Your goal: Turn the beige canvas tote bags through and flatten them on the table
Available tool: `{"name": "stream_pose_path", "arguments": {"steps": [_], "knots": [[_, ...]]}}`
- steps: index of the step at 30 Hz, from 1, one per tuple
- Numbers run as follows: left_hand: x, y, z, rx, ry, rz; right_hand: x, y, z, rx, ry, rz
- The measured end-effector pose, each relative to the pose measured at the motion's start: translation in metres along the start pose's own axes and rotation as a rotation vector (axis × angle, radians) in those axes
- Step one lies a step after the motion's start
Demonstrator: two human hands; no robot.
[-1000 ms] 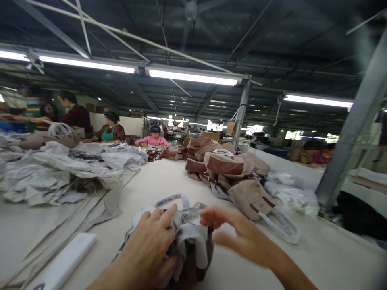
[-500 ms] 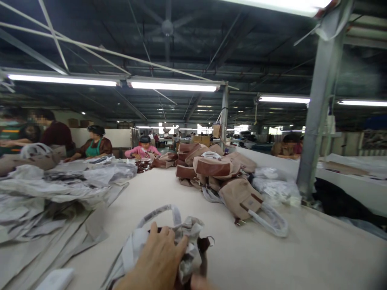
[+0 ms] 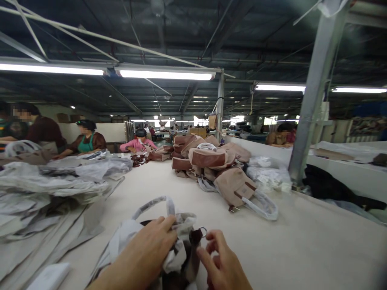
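A brown bag stuffed and wrapped with white paper (image 3: pixel 178 257) lies on the pale table (image 3: pixel 302 249) at the bottom centre. My left hand (image 3: pixel 145 257) presses on the paper stuffing at the top of the bag. My right hand (image 3: pixel 220 266) is just right of it, fingers curled at a brown tab with a small metal ring (image 3: pixel 202 232). A paper-wrapped handle (image 3: pixel 154 203) arches up behind my left hand.
A heap of tan and brown bags (image 3: pixel 211 165) with wrapped handles lies mid-table. Sheets of grey-white paper (image 3: pixel 57 181) pile at the left. A white flat object (image 3: pixel 48 278) sits bottom left. A steel post (image 3: pixel 311 92) stands right. Several people work at the far left.
The view has shifted so the post and bags sit further left. My right hand dropped out of view, then came back up beside the bag at the metal ring. My left hand stays on the stuffing.
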State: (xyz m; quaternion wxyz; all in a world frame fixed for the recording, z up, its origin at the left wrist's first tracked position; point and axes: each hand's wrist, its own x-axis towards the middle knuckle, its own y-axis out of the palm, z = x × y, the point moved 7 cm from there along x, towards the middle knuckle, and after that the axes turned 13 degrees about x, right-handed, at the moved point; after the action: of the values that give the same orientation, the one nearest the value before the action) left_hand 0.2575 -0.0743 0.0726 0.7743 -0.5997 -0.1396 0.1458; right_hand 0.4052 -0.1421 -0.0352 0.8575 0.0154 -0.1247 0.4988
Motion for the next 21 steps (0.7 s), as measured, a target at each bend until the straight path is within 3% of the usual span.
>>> {"name": "stream_pose_path", "arguments": {"steps": [2,4,9,12,14,16,18,21], "knots": [[-0.006,0.003,-0.002,-0.032,-0.008,-0.003,0.014,0.004,0.003,-0.016,0.010,-0.089],[-0.011,0.007,-0.003,-0.053,-0.031,0.019,0.025,0.012,0.010,-0.018,-0.009,-0.021],[-0.015,0.007,0.001,-0.071,-0.085,0.070,0.039,0.022,0.033,-0.055,-0.217,0.148],[-0.012,0.008,-0.001,-0.011,0.002,0.029,0.051,0.029,0.017,0.412,-0.013,0.138],[-0.009,0.019,-0.003,0.071,0.053,0.004,0.055,0.038,0.003,0.769,0.153,0.073],[-0.007,0.035,-0.003,0.123,0.076,-0.014,0.055,0.049,-0.003,0.982,0.219,0.041],[-0.003,0.051,0.000,0.140,0.082,-0.030,0.052,0.057,-0.003,1.052,0.202,0.048],[0.001,0.062,0.007,0.149,0.106,-0.028,0.049,0.064,0.003,0.934,0.133,0.135]]}}
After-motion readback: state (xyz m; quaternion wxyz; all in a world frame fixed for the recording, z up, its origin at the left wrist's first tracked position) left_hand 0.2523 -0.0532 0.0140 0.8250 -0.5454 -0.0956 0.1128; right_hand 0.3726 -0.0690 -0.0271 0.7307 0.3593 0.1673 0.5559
